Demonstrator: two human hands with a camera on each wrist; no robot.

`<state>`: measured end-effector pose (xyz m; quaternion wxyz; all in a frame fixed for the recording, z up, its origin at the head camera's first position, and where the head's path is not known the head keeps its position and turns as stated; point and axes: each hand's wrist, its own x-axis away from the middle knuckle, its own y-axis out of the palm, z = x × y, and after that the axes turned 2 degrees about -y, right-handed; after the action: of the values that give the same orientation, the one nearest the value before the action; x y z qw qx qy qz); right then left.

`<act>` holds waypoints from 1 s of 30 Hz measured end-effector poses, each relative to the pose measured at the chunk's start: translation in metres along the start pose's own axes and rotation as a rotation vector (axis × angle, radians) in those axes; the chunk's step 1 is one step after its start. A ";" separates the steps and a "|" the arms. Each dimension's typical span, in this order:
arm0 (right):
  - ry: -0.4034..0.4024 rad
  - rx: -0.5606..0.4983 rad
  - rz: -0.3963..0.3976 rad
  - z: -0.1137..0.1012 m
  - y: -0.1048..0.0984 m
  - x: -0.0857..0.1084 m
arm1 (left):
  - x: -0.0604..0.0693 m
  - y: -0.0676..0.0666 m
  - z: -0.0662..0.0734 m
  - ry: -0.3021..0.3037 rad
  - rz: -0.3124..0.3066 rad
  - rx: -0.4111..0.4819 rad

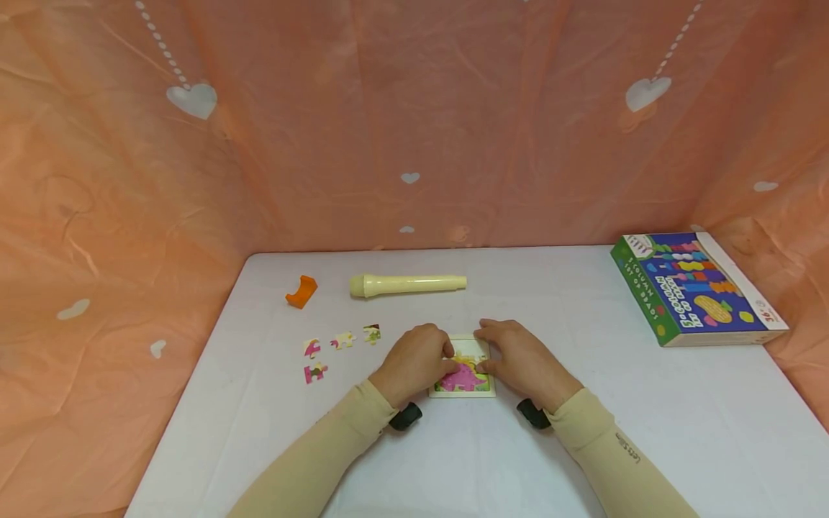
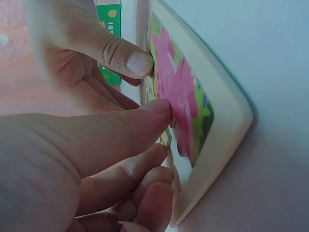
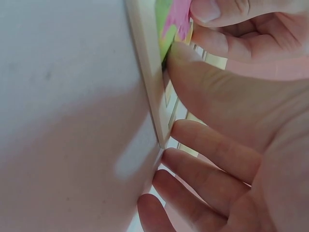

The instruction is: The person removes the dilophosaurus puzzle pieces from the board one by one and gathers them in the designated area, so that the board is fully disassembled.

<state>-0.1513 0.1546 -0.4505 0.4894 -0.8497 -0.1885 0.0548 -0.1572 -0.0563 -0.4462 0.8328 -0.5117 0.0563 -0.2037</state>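
Observation:
A small framed jigsaw puzzle [image 1: 461,383] with a pink dinosaur picture lies on the table between both hands; its lower part is filled, and bare tray shows at the top. My left hand [image 1: 417,360] is at its left side, thumb and curled index finger pinching a puzzle piece [image 2: 166,138] at the edge of the filled part; the fingers partly hide it. My right hand [image 1: 527,360] rests at the right side, its thumb [image 3: 186,60] on the picture and its loosely bent fingers along the frame's edge [image 3: 145,72].
Several loose jigsaw pieces [image 1: 315,373] lie left of the puzzle. Behind them are an orange curved block [image 1: 302,292] and a cream microphone-shaped stick [image 1: 414,284]. A boxed bead set [image 1: 699,291] sits at the right rear. Orange cloth [image 1: 388,129] hangs behind the white table [image 1: 680,403].

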 end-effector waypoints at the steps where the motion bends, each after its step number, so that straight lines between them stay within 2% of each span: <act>1: 0.001 0.000 0.000 0.000 0.000 0.000 | 0.000 0.000 0.000 0.000 -0.001 0.002; 12: -0.028 0.009 0.015 0.000 -0.002 -0.001 | 0.002 -0.005 0.003 -0.048 -0.018 0.020; 25: -0.022 -0.005 0.008 0.002 -0.002 0.001 | 0.003 -0.002 0.005 -0.048 -0.025 0.004; 30: -0.027 -0.003 0.010 0.001 -0.001 0.001 | 0.002 -0.001 0.003 -0.043 -0.035 0.038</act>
<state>-0.1511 0.1566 -0.4501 0.4851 -0.8506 -0.1908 0.0686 -0.1548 -0.0554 -0.4436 0.8396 -0.5010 0.0257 -0.2083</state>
